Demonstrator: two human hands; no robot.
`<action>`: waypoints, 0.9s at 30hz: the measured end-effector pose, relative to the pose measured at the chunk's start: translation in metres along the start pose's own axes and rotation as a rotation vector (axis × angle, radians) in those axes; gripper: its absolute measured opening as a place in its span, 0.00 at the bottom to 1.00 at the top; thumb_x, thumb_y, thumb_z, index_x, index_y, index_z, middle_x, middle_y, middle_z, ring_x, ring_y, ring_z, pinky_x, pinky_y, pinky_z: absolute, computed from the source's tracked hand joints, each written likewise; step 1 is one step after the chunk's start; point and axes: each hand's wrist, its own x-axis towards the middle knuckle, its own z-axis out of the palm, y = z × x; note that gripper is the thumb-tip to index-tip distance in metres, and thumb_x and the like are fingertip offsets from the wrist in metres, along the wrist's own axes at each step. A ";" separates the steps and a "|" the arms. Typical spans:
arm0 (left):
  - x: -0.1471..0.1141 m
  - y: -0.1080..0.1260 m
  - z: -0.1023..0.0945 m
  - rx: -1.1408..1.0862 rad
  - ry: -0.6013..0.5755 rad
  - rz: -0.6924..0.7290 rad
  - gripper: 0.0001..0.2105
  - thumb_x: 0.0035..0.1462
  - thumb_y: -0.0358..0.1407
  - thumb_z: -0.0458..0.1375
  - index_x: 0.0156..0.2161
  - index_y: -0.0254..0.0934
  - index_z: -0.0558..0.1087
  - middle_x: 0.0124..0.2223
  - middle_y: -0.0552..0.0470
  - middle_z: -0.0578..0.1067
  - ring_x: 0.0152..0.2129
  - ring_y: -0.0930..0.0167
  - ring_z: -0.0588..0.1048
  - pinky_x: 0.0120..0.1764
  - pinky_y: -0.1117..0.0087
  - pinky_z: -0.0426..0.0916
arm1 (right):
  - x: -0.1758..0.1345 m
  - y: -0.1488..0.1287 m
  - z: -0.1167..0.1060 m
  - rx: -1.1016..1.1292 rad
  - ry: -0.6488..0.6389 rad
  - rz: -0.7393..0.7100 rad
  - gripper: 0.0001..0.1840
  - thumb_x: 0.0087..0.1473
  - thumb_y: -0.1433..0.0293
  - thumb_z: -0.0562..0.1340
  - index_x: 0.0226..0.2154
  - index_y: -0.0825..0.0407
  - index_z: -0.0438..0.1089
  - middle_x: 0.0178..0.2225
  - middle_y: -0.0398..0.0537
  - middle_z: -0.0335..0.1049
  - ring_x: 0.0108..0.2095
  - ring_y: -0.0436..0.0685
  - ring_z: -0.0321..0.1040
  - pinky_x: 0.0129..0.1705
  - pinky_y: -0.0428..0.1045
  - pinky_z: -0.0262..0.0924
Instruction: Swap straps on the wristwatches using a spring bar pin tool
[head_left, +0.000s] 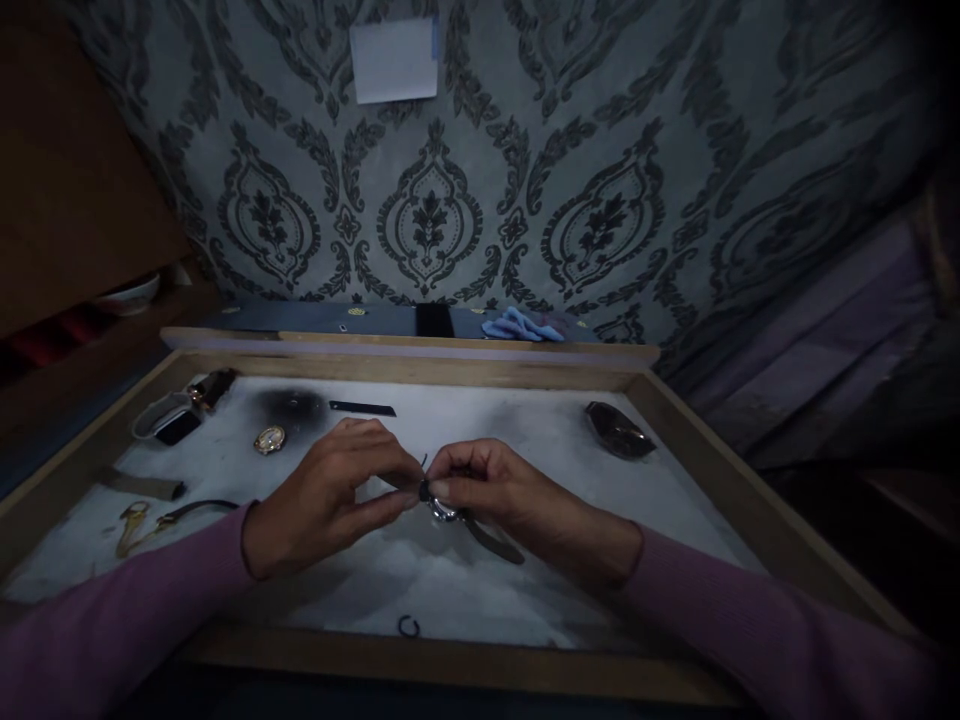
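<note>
Both of my hands meet over the middle of the white-bottomed tray, working on a wristwatch (444,512) with a shiny round case. My right hand (491,485) grips the watch near its case, and a dark strap (491,540) trails out below the fingers. My left hand (356,485) pinches a small dark piece at the watch's left side, seemingly the other strap's end; a thin dark tip sticks up between the hands. The dial is mostly hidden by my fingers. A small dark ring-like loop (409,626) lies nearer me.
A wooden frame (420,650) edges the tray. Inside lie a gold watch (269,439), a dark flat strip (363,408), a smartwatch (178,426), a brown strap (142,485), a gold-coloured band (133,528) and a dark glossy object (619,430). Behind sits a blue cloth (521,325).
</note>
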 end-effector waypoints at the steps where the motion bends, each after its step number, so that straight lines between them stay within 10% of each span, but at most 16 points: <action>1: 0.000 0.000 0.000 -0.013 -0.001 -0.007 0.03 0.62 0.32 0.57 0.38 0.37 0.73 0.33 0.54 0.77 0.31 0.71 0.72 0.39 0.66 0.61 | 0.000 0.000 -0.001 -0.003 0.003 0.005 0.11 0.41 0.65 0.72 0.25 0.55 0.74 0.22 0.39 0.67 0.22 0.45 0.58 0.26 0.43 0.51; 27: 0.001 -0.007 0.004 -0.121 -0.028 -0.102 0.04 0.59 0.32 0.59 0.38 0.37 0.76 0.31 0.53 0.76 0.30 0.71 0.70 0.36 0.68 0.61 | 0.000 0.000 -0.003 0.052 0.045 0.010 0.19 0.34 0.65 0.77 0.25 0.56 0.71 0.22 0.40 0.71 0.24 0.44 0.64 0.27 0.42 0.55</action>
